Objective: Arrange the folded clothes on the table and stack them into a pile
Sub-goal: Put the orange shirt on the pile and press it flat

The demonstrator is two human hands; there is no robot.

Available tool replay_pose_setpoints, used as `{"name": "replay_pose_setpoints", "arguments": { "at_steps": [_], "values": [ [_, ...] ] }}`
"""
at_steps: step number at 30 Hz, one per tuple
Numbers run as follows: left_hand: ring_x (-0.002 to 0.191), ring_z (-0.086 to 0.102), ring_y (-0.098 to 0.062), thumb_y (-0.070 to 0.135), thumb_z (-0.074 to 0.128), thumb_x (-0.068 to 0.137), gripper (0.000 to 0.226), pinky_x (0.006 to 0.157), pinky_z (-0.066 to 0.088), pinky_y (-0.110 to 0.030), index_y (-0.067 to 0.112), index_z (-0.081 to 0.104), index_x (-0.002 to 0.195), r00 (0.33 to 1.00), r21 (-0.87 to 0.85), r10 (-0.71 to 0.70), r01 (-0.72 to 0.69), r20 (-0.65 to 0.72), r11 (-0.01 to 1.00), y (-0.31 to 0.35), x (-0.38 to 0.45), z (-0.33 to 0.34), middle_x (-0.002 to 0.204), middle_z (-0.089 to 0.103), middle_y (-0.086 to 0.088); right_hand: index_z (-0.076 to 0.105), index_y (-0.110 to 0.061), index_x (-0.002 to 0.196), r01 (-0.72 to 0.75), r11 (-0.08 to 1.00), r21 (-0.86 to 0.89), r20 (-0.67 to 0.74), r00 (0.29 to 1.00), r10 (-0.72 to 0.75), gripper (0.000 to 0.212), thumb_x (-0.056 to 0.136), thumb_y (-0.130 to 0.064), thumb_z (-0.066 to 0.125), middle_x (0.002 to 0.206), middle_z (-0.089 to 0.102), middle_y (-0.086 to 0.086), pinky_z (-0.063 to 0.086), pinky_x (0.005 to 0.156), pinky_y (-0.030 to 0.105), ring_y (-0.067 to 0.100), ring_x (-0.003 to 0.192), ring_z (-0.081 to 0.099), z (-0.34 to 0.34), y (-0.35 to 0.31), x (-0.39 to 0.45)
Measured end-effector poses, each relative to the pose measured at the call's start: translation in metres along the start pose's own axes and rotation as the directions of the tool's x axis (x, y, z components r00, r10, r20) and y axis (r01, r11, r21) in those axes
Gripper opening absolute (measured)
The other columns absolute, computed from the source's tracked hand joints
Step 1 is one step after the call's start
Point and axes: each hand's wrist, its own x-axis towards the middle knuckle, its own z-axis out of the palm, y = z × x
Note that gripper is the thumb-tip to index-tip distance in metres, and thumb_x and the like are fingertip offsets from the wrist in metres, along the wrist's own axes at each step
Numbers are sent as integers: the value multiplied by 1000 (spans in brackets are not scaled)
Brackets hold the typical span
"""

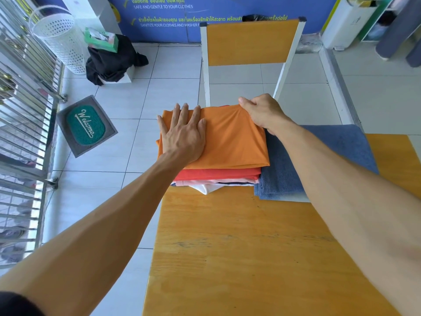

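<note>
One pile of folded clothes (pixel 214 176) sits at the far left corner of the wooden table (pixel 250 247), in the middle of the frame: an orange garment (pixel 234 142) lies on top, a red garment (pixel 218 174) under it, and below these a few thin white, pink and dark-striped layers whose number cannot be told. One folded blue towel (pixel 319 160) lies flat just to the right of the pile, touching its side, with a pale layer showing beneath its near edge. Two bare hands are on the orange garment, set apart from each other. The left hand (pixel 184 133) lies flat with fingers straight and slightly spread, palm pressing the left part of the top layer. The right hand (pixel 262 112) is curled at the far right corner, thumb and fingers pinching a bunch of the orange fabric so that it puckers there. The table is yellow-orange wood with faint dark marks. Beyond it stands one chair (pixel 250 42) with white legs and an orange back. The floor is white tile. At the left of the frame lies one green welcome mat (pixel 86 125) beside a metal gate (pixel 22 99); at the upper left are one white perforated basket (pixel 59 39) and a heap of black cloth (pixel 111 59). A blue banner (pixel 182 17) with printed text runs along the top.
</note>
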Motion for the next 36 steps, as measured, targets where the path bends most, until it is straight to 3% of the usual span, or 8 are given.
{"name": "replay_pose_setpoints", "arguments": {
  "at_steps": [5,9,12,16,19,27,32,36],
  "values": [
    [153,0,-22,51,9,102,58,117,-7,-62,30,20,155,1000,-11,-9,9,-13,1000,-1,0,1,165,15,-5,39,-17,53,-46,998,51,-114,992,51,61,89,-56,69,62,46,3,39,63,29,19,65,50,4,5,9],
    [153,1,-23,50,11,102,57,118,-5,-61,30,21,155,1000,-36,-26,26,-13,999,0,-1,2,164,15,-5,43,-14,56,6,989,-149,-237,971,-41,54,98,-41,60,57,45,1,38,62,32,17,56,46,4,2,7],
    [153,3,-24,50,11,102,57,118,-2,-61,31,21,155,999,-46,-33,32,-14,998,1,-2,2,164,17,-5,66,-13,90,121,914,-386,-328,909,-258,34,106,-30,42,94,69,4,38,76,37,28,98,60,8,-19,-10],
    [153,5,-23,49,11,102,56,118,2,-61,31,21,154,999,-26,-37,37,-17,999,0,-1,3,164,17,-5,65,-16,119,423,741,-522,-87,838,-539,34,105,-18,35,147,55,5,35,101,46,29,141,41,41,-41,-44],
    [153,3,-22,48,11,102,56,118,1,-60,32,20,154,999,-49,-33,33,0,998,-1,-1,1,164,15,-4,35,-21,157,443,721,-533,134,885,-445,51,110,-36,23,169,23,-2,13,122,55,20,157,12,66,-22,-58],
    [153,4,-23,49,11,102,57,118,-4,-62,31,21,155,1000,-24,-22,22,-18,999,1,-3,2,164,18,-6,4,-18,164,-25,851,-524,-43,999,3,65,107,-50,6,172,-5,0,-8,120,65,24,157,-14,23,19,-41],
    [153,3,-23,46,11,103,57,120,-6,-55,26,20,156,999,3,-8,8,-54,1000,-1,-3,4,164,18,-8,5,-25,164,385,744,-546,100,912,-399,60,109,-45,15,172,-5,-5,-5,123,60,19,158,-11,52,-4,-76],
    [153,2,-22,45,13,103,57,123,-2,-46,25,18,156,998,-80,21,-25,-51,996,-7,-1,4,165,13,-8,10,-30,164,426,736,-527,151,899,-412,58,109,-47,16,172,3,-7,0,126,54,14,158,-3,66,3,-77]
  ]
}}
